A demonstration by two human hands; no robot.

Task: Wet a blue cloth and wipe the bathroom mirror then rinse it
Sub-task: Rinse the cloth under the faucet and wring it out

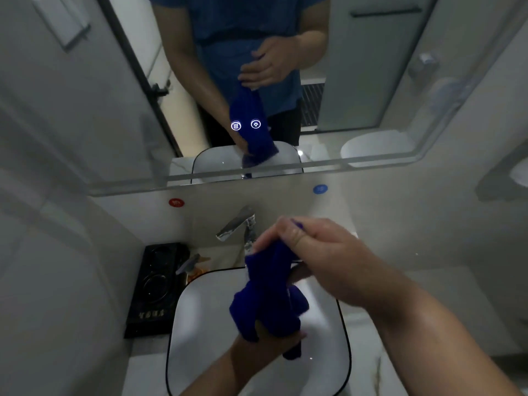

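Observation:
A dark blue cloth [268,292] hangs bunched and twisted above the white basin [200,318]. My right hand [311,252] grips its upper end, just in front of the chrome tap [237,227]. My left hand [265,350] holds the lower end from below, mostly hidden by the cloth. The wall mirror [371,95] fills the top of the view and reflects both hands and the cloth. I cannot tell whether water is running.
A black tray [151,290] with small toiletries stands left of the basin on the marble counter [368,367]. A red dot [176,202] and a blue dot [320,189] mark the wall under the mirror. Two lit touch icons [245,125] glow on the glass.

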